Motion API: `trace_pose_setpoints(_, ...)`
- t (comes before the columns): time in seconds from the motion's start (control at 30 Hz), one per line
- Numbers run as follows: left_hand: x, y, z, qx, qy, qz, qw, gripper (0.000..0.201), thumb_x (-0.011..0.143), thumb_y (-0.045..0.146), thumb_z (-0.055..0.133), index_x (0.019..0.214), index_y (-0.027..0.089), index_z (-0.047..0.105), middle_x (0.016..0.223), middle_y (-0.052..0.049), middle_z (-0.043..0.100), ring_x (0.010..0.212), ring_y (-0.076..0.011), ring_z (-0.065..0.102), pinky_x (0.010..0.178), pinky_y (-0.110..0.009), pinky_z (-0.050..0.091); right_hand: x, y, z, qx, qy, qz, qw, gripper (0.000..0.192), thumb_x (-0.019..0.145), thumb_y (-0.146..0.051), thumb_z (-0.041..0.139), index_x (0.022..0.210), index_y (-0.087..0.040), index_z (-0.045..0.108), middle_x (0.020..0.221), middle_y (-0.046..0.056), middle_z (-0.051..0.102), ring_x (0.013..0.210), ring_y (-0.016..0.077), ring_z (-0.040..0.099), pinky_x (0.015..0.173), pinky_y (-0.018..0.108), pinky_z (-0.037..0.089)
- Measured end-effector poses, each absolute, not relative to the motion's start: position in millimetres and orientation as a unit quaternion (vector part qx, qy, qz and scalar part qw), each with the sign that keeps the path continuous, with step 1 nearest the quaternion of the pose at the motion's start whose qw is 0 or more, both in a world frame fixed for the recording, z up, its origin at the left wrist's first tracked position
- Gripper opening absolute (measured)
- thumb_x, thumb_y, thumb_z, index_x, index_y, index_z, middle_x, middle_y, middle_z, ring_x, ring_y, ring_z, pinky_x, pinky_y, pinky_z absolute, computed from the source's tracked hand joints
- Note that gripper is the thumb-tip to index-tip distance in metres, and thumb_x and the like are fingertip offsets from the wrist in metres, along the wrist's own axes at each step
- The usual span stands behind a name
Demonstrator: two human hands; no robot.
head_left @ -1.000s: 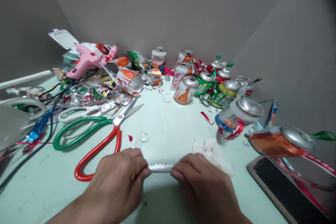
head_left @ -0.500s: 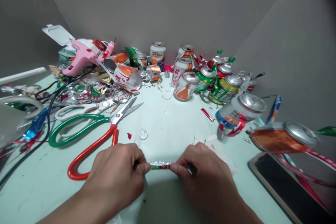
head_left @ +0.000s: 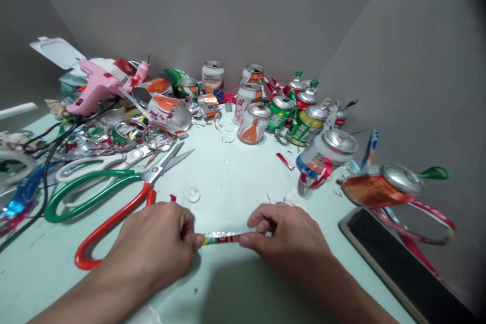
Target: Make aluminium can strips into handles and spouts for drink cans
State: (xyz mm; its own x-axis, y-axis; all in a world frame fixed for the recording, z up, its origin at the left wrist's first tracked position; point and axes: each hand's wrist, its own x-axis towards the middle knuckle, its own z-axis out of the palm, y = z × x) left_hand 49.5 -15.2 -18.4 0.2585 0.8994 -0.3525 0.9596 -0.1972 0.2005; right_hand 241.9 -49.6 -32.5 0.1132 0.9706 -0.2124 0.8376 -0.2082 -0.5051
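A narrow strip cut from a printed aluminium can [head_left: 222, 239] stretches between my two hands, low over the pale green table [head_left: 243, 187]. Its lower face shows green, yellow and dark red print; the upper edge is bare silver. My left hand [head_left: 161, 238] pinches the strip's left end between thumb and finger. At the right end, my right hand [head_left: 286, 233] has its thumb along the strip, with the index finger lifted and curled above it. Scissors with one green and one red handle [head_left: 114, 202] lie beside my left hand, their blades apart.
A pink glue gun [head_left: 96, 86] rests on metal scraps at the left, near white-handled scissors [head_left: 83, 168] and black cables. Several drink cans [head_left: 252, 124] stand at the back and right. A phone [head_left: 398, 263] lies at the right. A cut-open can [head_left: 167, 114] lies on its side.
The view has shifted, so the table things appear farther left. My right index finger has lifted away from the strip, and more of the strip's right part shows.
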Motion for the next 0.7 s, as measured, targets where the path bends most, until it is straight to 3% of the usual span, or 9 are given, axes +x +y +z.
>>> trace_pose_setpoints(0.1,51.4,-17.5,-19.2,0.762,0.617,-0.076,0.182,0.027,0.072,0.031,0.050,0.046,0.023,0.051,0.049,-0.001,0.055,0.050,-0.0204,0.050,0.047,-0.028,0.025,245.4,-52.6,-33.3,-0.729,-0.610,0.268,0.155,0.011,0.061,-0.030,0.073,0.068,-0.029,0.065,0.061,-0.009,0.063,0.062,0.0123,0.056,0.053,0.024,0.032)
trace_pose_setpoints(0.2,52.5,-20.0,-21.4,0.760,0.627,-0.062,0.162,0.028,0.072,0.032,0.052,0.046,0.023,0.051,0.047,0.000,0.053,0.047,-0.0188,0.048,0.046,-0.027,0.024,246.0,-54.1,-33.5,-0.723,-0.619,0.261,0.161,0.005,0.065,-0.027,0.070,0.065,-0.028,0.065,0.061,-0.008,0.063,0.060,0.0119,0.055,0.052,0.024,0.031)
trace_pose_setpoints(0.43,52.7,-19.3,-21.6,0.762,0.627,-0.051,0.156,0.030,0.069,0.030,0.056,0.042,0.022,0.047,0.044,0.002,0.051,0.044,-0.0157,0.042,0.044,-0.027,0.023,242.1,-52.7,-33.8,-0.740,-0.619,0.229,0.132,0.013,0.064,-0.026,0.070,0.057,-0.026,0.060,0.058,-0.005,0.059,0.056,0.0119,0.052,0.050,0.023,0.030)
trace_pose_setpoints(0.7,51.0,-4.2,-16.5,0.775,0.593,-0.091,0.200,0.022,0.067,0.032,0.052,0.047,0.023,0.057,0.050,-0.001,0.057,0.051,-0.0181,0.050,0.047,-0.027,0.025,238.9,-52.9,-32.3,-0.735,-0.633,0.213,0.118,0.014,0.065,-0.018,0.067,0.057,-0.024,0.057,0.056,-0.004,0.057,0.058,0.0140,0.051,0.053,0.025,0.031)
